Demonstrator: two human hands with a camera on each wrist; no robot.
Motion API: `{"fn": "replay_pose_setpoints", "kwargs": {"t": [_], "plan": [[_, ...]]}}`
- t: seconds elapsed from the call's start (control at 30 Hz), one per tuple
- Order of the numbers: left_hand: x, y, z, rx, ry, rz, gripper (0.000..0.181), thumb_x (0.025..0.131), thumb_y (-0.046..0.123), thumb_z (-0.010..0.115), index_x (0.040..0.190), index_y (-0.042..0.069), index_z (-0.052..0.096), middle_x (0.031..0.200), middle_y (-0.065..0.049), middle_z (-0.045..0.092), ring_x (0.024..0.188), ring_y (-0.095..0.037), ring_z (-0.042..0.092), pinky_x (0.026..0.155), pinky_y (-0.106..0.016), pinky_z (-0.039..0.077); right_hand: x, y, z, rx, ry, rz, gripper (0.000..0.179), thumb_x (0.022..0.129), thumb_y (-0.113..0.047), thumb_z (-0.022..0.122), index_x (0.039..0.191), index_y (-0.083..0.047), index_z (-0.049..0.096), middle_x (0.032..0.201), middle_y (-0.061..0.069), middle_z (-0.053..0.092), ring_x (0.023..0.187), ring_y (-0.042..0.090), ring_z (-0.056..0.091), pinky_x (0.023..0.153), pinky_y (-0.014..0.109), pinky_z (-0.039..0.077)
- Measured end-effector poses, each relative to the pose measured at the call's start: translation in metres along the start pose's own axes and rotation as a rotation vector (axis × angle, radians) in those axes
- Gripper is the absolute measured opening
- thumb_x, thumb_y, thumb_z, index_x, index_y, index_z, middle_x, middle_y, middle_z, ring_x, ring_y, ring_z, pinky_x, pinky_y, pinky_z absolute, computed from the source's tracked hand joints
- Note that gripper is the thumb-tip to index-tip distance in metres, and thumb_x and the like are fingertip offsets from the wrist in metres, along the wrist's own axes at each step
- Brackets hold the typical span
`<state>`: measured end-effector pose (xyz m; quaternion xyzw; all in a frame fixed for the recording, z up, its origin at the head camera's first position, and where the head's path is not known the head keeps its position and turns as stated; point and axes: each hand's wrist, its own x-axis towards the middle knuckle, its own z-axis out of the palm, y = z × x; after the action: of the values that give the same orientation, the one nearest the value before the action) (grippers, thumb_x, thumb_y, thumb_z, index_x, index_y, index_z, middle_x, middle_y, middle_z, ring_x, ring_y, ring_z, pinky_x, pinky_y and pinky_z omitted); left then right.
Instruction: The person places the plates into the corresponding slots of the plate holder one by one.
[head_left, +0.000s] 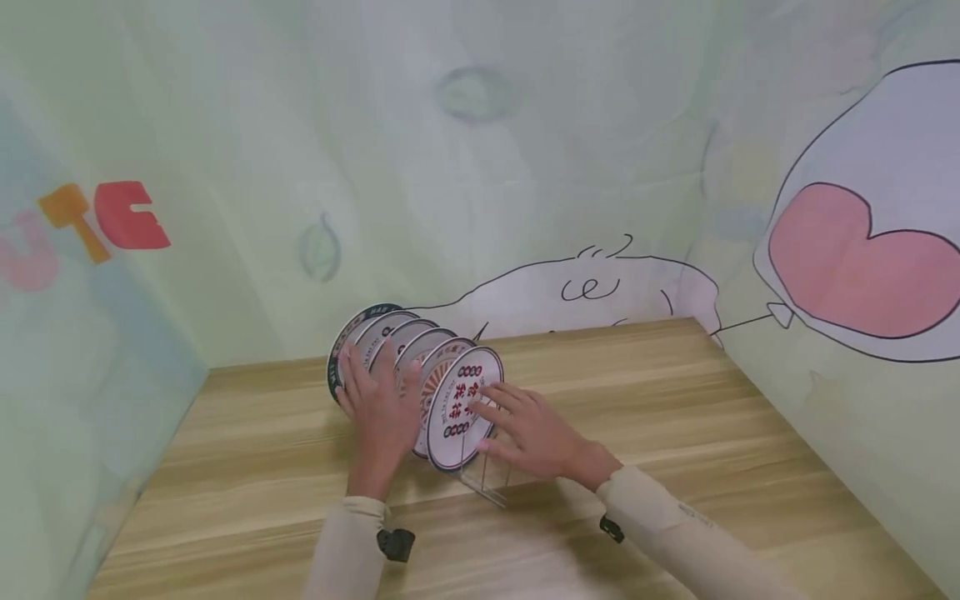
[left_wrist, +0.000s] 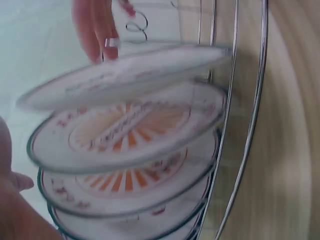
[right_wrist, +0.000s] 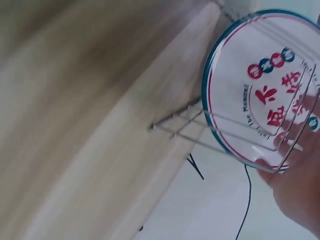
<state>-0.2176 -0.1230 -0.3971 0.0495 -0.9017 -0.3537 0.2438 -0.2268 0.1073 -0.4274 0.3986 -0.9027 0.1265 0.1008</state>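
Observation:
Several round printed plates stand on edge in a row in a wire rack (head_left: 482,490). The front plate (head_left: 447,446) is white with red characters and a dark rim. Behind it, an orange sunburst plate (left_wrist: 130,127) shows in the left wrist view. My left hand (head_left: 384,417) lies over the upper left edges of the row, fingers spread and nearly straight. My right hand (head_left: 538,435) reaches to the front plate from the right, its extended fingers over the plate's face and edge. In the right wrist view the rack's wires cross before the plate and fingers.
Rack and plates stand on a wood-grain table (head_left: 637,400). Behind and beside it hangs a pale green printed cloth (head_left: 420,183), with a balloon drawing (head_left: 847,258) on the right. A dark strap piece (head_left: 395,544) sits at the left wrist.

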Motion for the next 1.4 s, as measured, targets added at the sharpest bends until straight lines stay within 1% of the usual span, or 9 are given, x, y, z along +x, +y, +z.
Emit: {"fn": "replay_pose_setpoints", "kwargs": {"t": [0.1,0.23,0.47,0.67,0.77,0.93,1.1,1.2,1.4], "plan": [[-0.007,0.007,0.009,0.002,0.015,0.01,0.064,0.102,0.047,0.043,0.156,0.014,0.034,0.167,-0.025,0.002,0.155,-0.042,-0.005,0.12,-0.069,0.0,0.003,0.005,-0.002,0.001,-0.048,-0.056,0.056,0.101,-0.049,0.045,0.148,-0.019,0.05,0.157,0.007,0.045,0.148,0.03,0.036,0.117,0.053,0.036],[-0.014,0.013,0.019,-0.022,0.031,0.036,0.066,0.101,0.045,0.046,0.156,0.01,0.033,0.166,-0.025,0.005,0.155,-0.042,-0.004,0.12,-0.068,-0.002,0.003,0.008,-0.001,-0.012,-0.078,-0.074,0.056,0.102,-0.049,0.043,0.149,-0.019,0.048,0.158,0.006,0.043,0.149,0.029,0.035,0.117,0.053,0.036],[-0.017,0.014,0.024,-0.034,0.075,0.083,0.07,0.101,0.045,0.047,0.156,0.006,0.03,0.167,-0.023,0.007,0.155,-0.041,-0.004,0.118,-0.07,-0.005,0.002,0.009,0.006,-0.086,-0.047,-0.077,0.059,0.103,-0.054,0.034,0.153,-0.024,0.042,0.16,0.005,0.039,0.15,0.027,0.034,0.115,0.051,0.039],[-0.016,0.014,0.024,-0.033,0.042,0.095,0.071,0.101,0.046,0.045,0.156,0.004,0.029,0.168,-0.021,0.006,0.156,-0.041,-0.004,0.119,-0.069,-0.006,-0.003,0.009,0.011,-0.095,-0.007,-0.07,0.061,0.104,-0.056,0.027,0.153,-0.023,0.042,0.157,0.006,0.044,0.147,0.027,0.038,0.112,0.049,0.043],[-0.015,0.013,0.024,-0.031,0.013,0.1,0.071,0.102,0.045,0.043,0.157,0.004,0.027,0.168,-0.021,0.005,0.156,-0.04,-0.005,0.12,-0.068,-0.006,-0.005,0.005,0.013,-0.098,0.026,-0.056,0.057,0.104,-0.052,0.034,0.151,-0.021,0.045,0.154,0.008,0.047,0.145,0.028,0.041,0.113,0.049,0.043],[-0.01,0.008,0.023,-0.022,-0.038,0.13,0.07,0.102,0.043,0.044,0.157,0.004,0.026,0.168,-0.02,0.005,0.156,-0.039,-0.005,0.121,-0.066,-0.005,-0.009,-0.009,0.017,-0.089,0.091,0.018,0.053,0.1,-0.045,0.051,0.146,-0.019,0.052,0.15,0.009,0.051,0.142,0.029,0.045,0.112,0.049,0.044],[-0.002,0.001,0.022,-0.013,-0.08,0.195,0.069,0.101,0.042,0.046,0.156,0.004,0.028,0.168,-0.02,0.008,0.156,-0.039,-0.002,0.122,-0.066,-0.001,-0.012,-0.024,0.021,-0.106,0.155,0.073,0.054,0.097,-0.046,0.055,0.143,-0.017,0.056,0.148,0.01,0.053,0.139,0.029,0.048,0.11,0.047,0.047],[0.002,-0.003,0.022,-0.021,-0.099,0.227,0.069,0.101,0.04,0.047,0.157,0.004,0.028,0.168,-0.02,0.01,0.156,-0.041,-0.001,0.122,-0.066,0.0,-0.014,-0.03,0.021,-0.127,0.135,0.071,0.058,0.098,-0.049,0.052,0.146,-0.015,0.053,0.15,0.012,0.05,0.142,0.031,0.045,0.114,0.049,0.041],[0.01,-0.011,0.021,-0.082,-0.085,0.317,0.065,0.1,0.033,0.051,0.153,0.0,0.034,0.165,-0.025,0.018,0.154,-0.045,0.006,0.122,-0.066,0.004,-0.016,-0.042,0.017,-0.177,0.018,0.059,0.064,0.101,-0.054,0.041,0.153,-0.016,0.042,0.161,0.012,0.037,0.151,0.03,0.032,0.122,0.05,0.029]]}}
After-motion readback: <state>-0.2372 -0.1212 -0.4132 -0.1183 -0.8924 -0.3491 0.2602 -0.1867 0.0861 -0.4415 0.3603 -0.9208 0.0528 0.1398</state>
